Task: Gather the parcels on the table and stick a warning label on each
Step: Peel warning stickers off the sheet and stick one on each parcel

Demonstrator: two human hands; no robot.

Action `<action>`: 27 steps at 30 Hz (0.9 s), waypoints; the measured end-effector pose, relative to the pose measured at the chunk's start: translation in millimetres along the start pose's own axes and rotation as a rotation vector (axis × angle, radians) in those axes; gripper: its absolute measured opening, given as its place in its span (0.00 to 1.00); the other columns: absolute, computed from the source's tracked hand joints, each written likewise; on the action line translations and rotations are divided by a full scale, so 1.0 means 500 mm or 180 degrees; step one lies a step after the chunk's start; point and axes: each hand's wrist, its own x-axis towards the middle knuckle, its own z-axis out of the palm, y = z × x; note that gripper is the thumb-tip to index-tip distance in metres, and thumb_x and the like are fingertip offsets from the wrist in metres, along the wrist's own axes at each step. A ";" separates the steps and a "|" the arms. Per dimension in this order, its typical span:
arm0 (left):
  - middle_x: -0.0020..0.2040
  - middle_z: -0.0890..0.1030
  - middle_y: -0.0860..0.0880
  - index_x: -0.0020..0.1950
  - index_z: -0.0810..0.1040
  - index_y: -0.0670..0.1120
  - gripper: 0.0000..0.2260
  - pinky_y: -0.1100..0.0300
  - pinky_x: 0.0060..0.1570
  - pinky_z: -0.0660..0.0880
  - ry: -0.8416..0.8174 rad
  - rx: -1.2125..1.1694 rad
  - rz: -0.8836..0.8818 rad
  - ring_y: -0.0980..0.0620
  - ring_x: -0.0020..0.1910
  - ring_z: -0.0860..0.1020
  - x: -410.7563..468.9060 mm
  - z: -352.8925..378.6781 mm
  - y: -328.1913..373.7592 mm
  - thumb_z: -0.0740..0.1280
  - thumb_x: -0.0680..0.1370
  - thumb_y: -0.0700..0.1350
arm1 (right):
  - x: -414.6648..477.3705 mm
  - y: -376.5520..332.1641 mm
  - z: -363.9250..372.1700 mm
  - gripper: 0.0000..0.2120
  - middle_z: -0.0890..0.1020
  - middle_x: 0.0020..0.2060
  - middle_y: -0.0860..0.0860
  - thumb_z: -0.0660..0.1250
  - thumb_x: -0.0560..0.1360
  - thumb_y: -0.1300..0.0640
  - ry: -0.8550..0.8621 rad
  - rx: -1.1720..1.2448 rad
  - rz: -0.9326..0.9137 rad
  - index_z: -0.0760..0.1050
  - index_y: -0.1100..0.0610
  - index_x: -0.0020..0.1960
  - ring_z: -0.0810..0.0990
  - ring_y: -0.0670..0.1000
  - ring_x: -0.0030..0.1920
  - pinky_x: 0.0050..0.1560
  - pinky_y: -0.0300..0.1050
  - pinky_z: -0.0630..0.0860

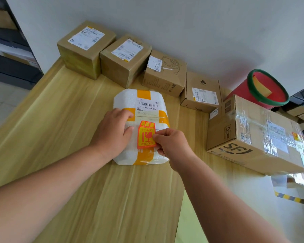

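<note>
A white foam parcel [128,100] with yellow tape lies in the middle of the wooden table [63,120]. A red and orange warning label [145,132] sits on its top, below the barcode label. My left hand [112,132] lies flat on the parcel's left side, fingers spread. My right hand [172,146] pinches the label's right edge between thumb and fingers. Several brown cardboard parcels line the far edge, among them one [85,50] at the far left. A large taped box [256,137] stands at the right.
A red bin with a green rim [263,90] stands beyond the table at the right. A white wall runs along the table's far edge. Dark shelving [9,50] stands at the left. Striped floor tape [295,199] shows at the lower right.
</note>
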 end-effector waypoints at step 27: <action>0.51 0.76 0.46 0.60 0.79 0.46 0.13 0.54 0.53 0.70 -0.0541 0.0128 0.0301 0.46 0.56 0.72 -0.021 0.018 0.011 0.69 0.75 0.43 | 0.024 0.006 0.012 0.04 0.82 0.38 0.54 0.70 0.72 0.59 0.0259 -0.1161 -0.0332 0.76 0.53 0.40 0.82 0.55 0.41 0.44 0.51 0.80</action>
